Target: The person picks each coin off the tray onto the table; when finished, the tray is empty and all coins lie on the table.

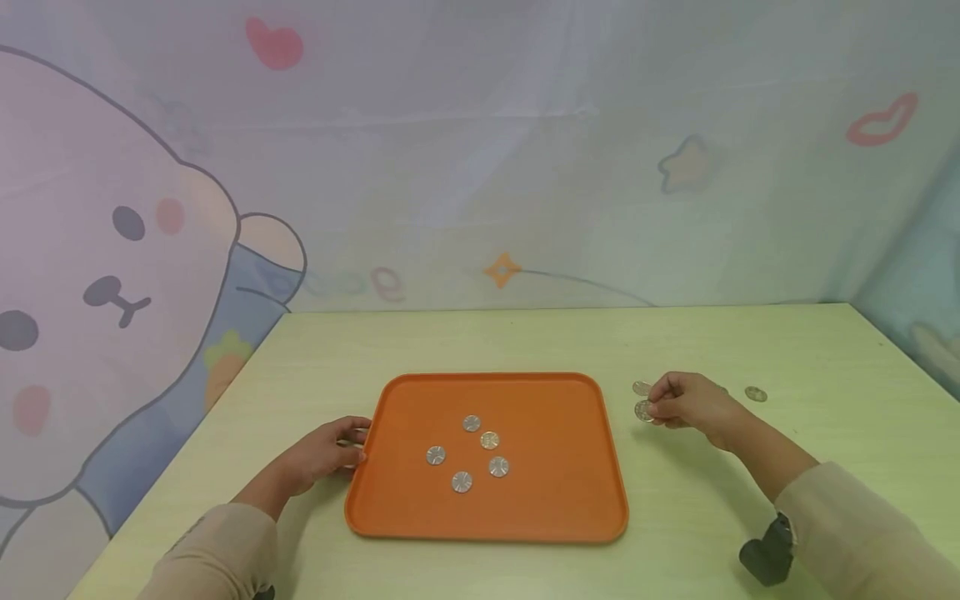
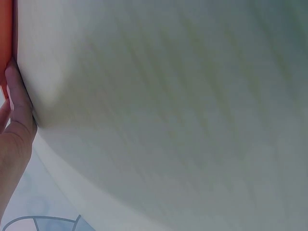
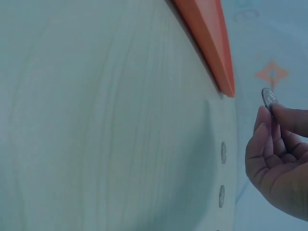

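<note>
My right hand (image 1: 690,404) pinches a silver coin (image 3: 269,98) between thumb and fingers, held above the table to the right of the orange tray (image 1: 547,408). The coin stands nearly on edge in the right wrist view, its lower part covered by the fingertips. Beside this hand a second coin (image 1: 641,388) lies on the table. My left hand (image 1: 322,454) rests against the tray's left rim, with relaxed fingers and the thumb touching its outer side. Several coins (image 1: 462,482) lie spread flat in the middle of the tray, one of them slightly golden (image 1: 490,440).
Farther right on the pale wood-grain table (image 1: 847,367) lies another coin (image 1: 756,393). One more coin (image 1: 722,388) peeks out from behind the right hand. A printed cloth backdrop (image 1: 465,150) hangs along the table's back edge and sides.
</note>
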`<state>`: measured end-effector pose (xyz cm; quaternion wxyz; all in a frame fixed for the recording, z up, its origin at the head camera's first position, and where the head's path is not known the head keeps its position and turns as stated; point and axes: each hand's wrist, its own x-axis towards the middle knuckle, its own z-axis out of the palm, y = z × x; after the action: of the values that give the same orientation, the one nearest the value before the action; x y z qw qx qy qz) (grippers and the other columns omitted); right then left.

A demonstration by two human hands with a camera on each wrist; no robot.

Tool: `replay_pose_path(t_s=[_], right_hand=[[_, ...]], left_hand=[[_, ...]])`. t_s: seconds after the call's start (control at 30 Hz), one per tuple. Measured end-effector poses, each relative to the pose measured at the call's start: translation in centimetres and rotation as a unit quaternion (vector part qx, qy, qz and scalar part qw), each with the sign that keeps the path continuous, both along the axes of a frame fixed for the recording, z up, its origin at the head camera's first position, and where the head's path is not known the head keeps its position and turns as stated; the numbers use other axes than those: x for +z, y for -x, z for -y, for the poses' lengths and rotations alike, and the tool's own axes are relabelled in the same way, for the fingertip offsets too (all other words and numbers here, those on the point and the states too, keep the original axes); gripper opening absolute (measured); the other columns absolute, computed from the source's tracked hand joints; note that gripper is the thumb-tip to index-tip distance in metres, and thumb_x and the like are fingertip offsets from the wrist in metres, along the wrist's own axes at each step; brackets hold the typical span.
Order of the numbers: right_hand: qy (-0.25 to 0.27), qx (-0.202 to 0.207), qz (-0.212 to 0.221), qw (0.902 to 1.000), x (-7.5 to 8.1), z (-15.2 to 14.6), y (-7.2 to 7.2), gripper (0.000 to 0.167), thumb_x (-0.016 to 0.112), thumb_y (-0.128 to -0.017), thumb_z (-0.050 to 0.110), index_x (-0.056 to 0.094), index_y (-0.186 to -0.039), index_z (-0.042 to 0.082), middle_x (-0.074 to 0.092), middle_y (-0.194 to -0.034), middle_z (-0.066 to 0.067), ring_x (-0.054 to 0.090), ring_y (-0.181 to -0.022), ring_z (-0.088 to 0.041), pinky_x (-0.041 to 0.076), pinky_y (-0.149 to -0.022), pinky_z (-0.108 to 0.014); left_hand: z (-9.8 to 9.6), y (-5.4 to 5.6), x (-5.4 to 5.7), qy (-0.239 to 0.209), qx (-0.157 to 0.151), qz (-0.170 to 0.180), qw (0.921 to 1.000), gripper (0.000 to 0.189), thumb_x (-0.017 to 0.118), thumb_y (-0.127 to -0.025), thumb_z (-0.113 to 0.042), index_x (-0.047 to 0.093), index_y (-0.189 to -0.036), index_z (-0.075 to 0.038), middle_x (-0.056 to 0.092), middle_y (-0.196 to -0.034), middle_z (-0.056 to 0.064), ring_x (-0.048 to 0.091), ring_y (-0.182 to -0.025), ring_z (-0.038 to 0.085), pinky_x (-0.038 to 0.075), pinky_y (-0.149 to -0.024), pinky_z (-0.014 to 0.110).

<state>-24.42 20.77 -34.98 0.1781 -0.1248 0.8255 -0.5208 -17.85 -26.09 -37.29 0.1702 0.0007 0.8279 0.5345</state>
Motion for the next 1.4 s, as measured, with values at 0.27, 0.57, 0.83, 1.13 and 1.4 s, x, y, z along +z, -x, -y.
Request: replay_pose_path(t_s=[0.27,0.57,0.83,1.13,1.4], right_hand=[[-0.028,-0.011,0.000,0.9996,-1.0,-0.7,0.3,0.014,0.054,-0.081,0.004,0.048,-0.089,-0.005,0.052,-0.075,-0.004,0.053,-0.072,-0.015,0.046,-0.068,-0.030],[-0.086,-0.013,-0.029,0.9958,-2.1,-1.1,0.7,0.012,0.058,-0.077,0.002,0.049,-0.081,-0.004,0.051,-0.074,-0.004,0.049,-0.065,-0.013,0.044,-0.057,-0.026],[-0.127,-0.012,-0.050,0.9905,-2.8,-0.8,1.4,0.012,0.058,-0.074,0.002,0.050,-0.080,-0.004,0.050,-0.069,-0.004,0.047,-0.062,-0.014,0.041,-0.054,-0.027],[-0.152,-0.008,-0.077,0.9854,-2.9,-0.3,1.6,0.009,0.058,-0.072,0.001,0.052,-0.074,-0.004,0.049,-0.063,-0.002,0.043,-0.057,-0.013,0.039,-0.050,-0.026],[-0.149,-0.014,-0.068,0.9864,-3.2,-0.1,1.5,0.008,0.056,-0.073,0.000,0.051,-0.075,-0.005,0.048,-0.064,-0.003,0.043,-0.057,-0.014,0.039,-0.051,-0.027]], left_hand=[[0.0,0.0,-0.2,0.006,0.002,-0.003,1.0000,0.046,0.050,-0.080,0.005,0.032,-0.123,0.009,0.043,-0.111,0.020,0.051,-0.085,0.022,0.047,-0.073,0.036],[-0.3,0.0,-0.1,0.002,0.002,0.000,1.0000,0.046,0.049,-0.080,0.005,0.032,-0.123,0.009,0.043,-0.111,0.019,0.051,-0.085,0.022,0.047,-0.073,0.036],[-0.4,0.1,0.1,0.004,0.002,-0.002,1.0000,0.045,0.049,-0.080,0.006,0.033,-0.122,0.009,0.043,-0.109,0.019,0.051,-0.084,0.021,0.047,-0.072,0.036],[-0.2,0.1,0.0,0.007,0.000,-0.002,1.0000,0.046,0.049,-0.080,0.005,0.033,-0.123,0.009,0.043,-0.111,0.020,0.051,-0.085,0.022,0.047,-0.073,0.036],[0.0,0.2,-0.2,-0.001,0.000,0.003,1.0000,0.046,0.049,-0.080,0.005,0.033,-0.123,0.009,0.043,-0.109,0.019,0.052,-0.084,0.021,0.047,-0.073,0.037]])
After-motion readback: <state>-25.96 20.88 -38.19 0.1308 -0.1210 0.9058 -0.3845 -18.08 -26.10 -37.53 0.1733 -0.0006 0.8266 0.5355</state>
